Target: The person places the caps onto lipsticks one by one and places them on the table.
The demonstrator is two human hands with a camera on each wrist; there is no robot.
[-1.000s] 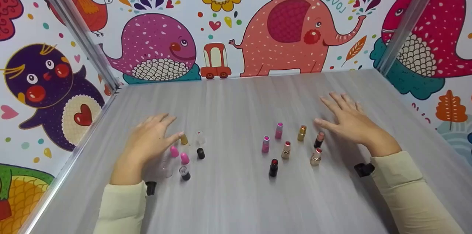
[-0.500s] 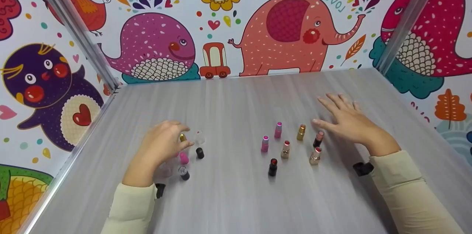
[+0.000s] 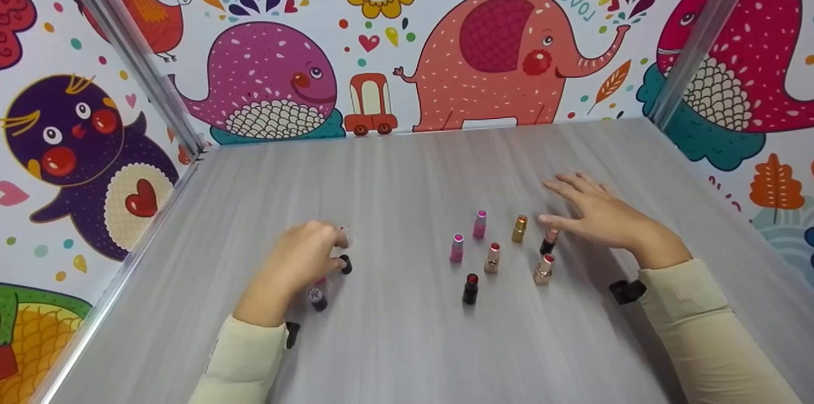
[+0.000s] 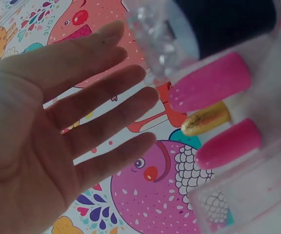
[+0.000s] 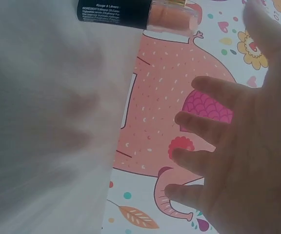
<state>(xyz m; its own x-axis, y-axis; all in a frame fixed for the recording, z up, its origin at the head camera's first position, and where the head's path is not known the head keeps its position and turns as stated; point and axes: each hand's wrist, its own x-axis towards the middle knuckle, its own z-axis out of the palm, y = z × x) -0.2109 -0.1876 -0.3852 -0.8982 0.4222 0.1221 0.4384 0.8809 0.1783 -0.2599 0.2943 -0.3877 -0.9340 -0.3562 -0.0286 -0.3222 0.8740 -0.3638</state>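
Head view: a small black cap (image 3: 346, 264) is seen standing on the worktop (image 3: 407, 188), just to the right of the thumb tip of the left hand (image 3: 304, 261); whether it is touched cannot be told. This relation may be judged the deciding one: the cap is placed beside the thumb, under the side where the fingers are bent, and it is much nearer to the left hand than to the right hand (image 3: 594, 219). Its long axis is upright, but which of its ends is turned up cannot be distinguished. The right hand is spread, with its thumb near a peach lipstick (image 3: 549, 243).

Left wrist view: nothing is held by the left fingers; they are extended, with gaps between most of them. A pink cap (image 4: 211, 81), a gold cap (image 4: 207, 119) and another pink cap (image 4: 229, 144) are shown to their right. Their long axes are laid nearly across this picture, and their tops are pointed to the left. The small black cap cannot be surely recognised here.

Right wrist view: the right fingers are straight, separated and released from any object. Along the upper edge the peach lipstick is seen, its long axis almost horizontal in this picture, its peach end pointed away from the worktop.
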